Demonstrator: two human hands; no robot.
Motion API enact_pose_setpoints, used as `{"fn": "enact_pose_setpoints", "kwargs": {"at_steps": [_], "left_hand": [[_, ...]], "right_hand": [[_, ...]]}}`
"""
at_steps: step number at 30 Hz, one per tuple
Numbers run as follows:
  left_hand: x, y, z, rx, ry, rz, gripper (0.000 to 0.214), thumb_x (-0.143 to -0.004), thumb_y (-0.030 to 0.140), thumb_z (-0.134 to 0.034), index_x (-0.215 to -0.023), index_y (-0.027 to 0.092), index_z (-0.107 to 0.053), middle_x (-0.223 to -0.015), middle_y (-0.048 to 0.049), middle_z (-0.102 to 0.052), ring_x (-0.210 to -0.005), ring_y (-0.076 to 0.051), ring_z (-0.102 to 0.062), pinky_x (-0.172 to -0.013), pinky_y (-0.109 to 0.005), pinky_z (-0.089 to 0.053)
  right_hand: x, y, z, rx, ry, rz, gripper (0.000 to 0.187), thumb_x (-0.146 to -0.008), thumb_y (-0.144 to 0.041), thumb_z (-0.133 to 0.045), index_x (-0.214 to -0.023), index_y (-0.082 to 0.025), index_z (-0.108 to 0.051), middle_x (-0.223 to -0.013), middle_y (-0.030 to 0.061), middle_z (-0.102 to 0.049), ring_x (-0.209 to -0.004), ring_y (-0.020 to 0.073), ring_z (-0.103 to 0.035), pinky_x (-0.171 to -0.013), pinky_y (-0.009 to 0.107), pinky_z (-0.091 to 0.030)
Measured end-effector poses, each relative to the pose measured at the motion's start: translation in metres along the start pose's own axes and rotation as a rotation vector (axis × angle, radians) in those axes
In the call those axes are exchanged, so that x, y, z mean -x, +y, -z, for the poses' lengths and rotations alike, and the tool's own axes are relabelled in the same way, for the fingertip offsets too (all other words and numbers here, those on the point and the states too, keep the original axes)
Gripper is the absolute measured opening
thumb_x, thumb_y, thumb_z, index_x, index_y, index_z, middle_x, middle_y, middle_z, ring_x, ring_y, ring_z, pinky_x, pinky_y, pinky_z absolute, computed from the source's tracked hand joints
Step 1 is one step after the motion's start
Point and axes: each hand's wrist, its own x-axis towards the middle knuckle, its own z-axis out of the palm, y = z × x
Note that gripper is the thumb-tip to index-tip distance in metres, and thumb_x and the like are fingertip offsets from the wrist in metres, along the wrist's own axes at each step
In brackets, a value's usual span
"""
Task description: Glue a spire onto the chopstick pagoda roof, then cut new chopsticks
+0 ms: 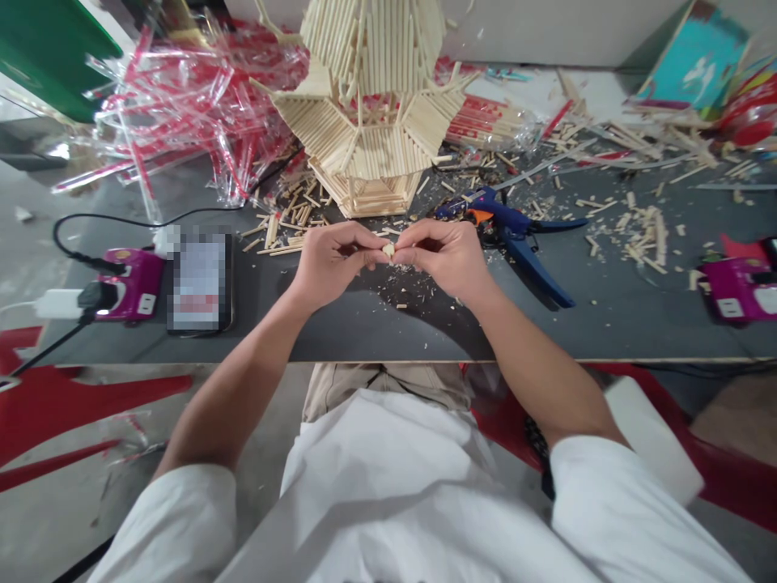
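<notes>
1. Your left hand (pixel 331 263) and your right hand (pixel 440 259) come together above the table, and the fingertips of both pinch 1 small piece of pale wood (pixel 388 251).
2. This piece sits between the 2 hands, about equally near to each; it is too small for telling its long axis.
3. Ahead of the hands stands a tower model of wooden sticks (pixel 370 121); just beside your right hand lies a blue glue gun (pixel 510 235).
4. The dark table (pixel 376 332) carries scattered wood chips (pixel 637 235), and a phone (pixel 200 283) lies toward your left.

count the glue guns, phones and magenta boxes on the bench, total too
blue glue gun: 1
phone: 1
magenta power boxes: 2
total: 4
</notes>
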Motion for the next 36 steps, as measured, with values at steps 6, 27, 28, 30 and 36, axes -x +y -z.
{"fn": "enact_pose_setpoints", "kwargs": {"at_steps": [6,27,28,30,36], "left_hand": [[0.000,0.000,-0.001,0.010,-0.017,-0.008,0.014,-0.082,0.033,-0.089,-0.085,0.021,-0.081,-0.076,-0.0015,-0.075,-0.057,-0.012,-0.068,-0.053,-0.023,-0.054],[-0.006,-0.014,0.000,0.368,-0.143,0.384,0.039,-0.072,0.045,-0.095,-0.092,0.017,-0.077,-0.071,-0.0034,-0.070,-0.055,-0.010,-0.064,-0.044,-0.017,-0.051],[-0.006,-0.013,0.000,0.401,-0.156,0.412,0.038,-0.074,0.044,-0.094,-0.093,0.016,-0.077,-0.071,-0.0031,-0.069,-0.054,-0.010,-0.063,-0.044,-0.016,-0.051],[-0.006,-0.011,0.000,0.458,-0.183,0.457,0.036,-0.078,0.042,-0.092,-0.095,0.015,-0.076,-0.069,-0.0024,-0.068,-0.054,-0.009,-0.063,-0.044,-0.015,-0.050],[-0.006,-0.004,0.001,0.533,-0.212,0.518,0.035,-0.080,0.040,-0.091,-0.097,0.014,-0.074,-0.070,-0.0018,-0.067,-0.055,-0.008,-0.062,-0.045,-0.014,-0.050]], "right_hand": [[-0.001,0.004,0.002,-0.045,-0.009,-0.076,0.022,-0.068,-0.038,-0.093,-0.077,-0.021,-0.081,-0.064,-0.0020,-0.069,-0.051,0.0085,-0.053,-0.048,0.024,-0.038],[-0.002,-0.002,0.004,-0.149,-0.110,-0.266,0.034,-0.069,-0.044,-0.093,-0.084,-0.017,-0.079,-0.059,-0.0035,-0.061,-0.049,0.0064,-0.048,-0.043,0.021,-0.034],[-0.002,-0.002,0.004,-0.148,-0.111,-0.252,0.034,-0.068,-0.043,-0.093,-0.084,-0.017,-0.079,-0.060,-0.0035,-0.062,-0.049,0.0065,-0.048,-0.044,0.021,-0.035],[-0.002,-0.002,0.004,-0.157,-0.097,-0.190,0.035,-0.068,-0.040,-0.094,-0.089,-0.018,-0.078,-0.067,-0.0032,-0.065,-0.052,0.0067,-0.051,-0.046,0.021,-0.038],[0.001,-0.006,0.005,-0.003,-0.084,0.024,0.028,-0.080,-0.032,-0.086,-0.106,-0.022,-0.079,-0.084,-0.0014,-0.074,-0.056,0.0067,-0.052,-0.053,0.023,-0.040]]}}
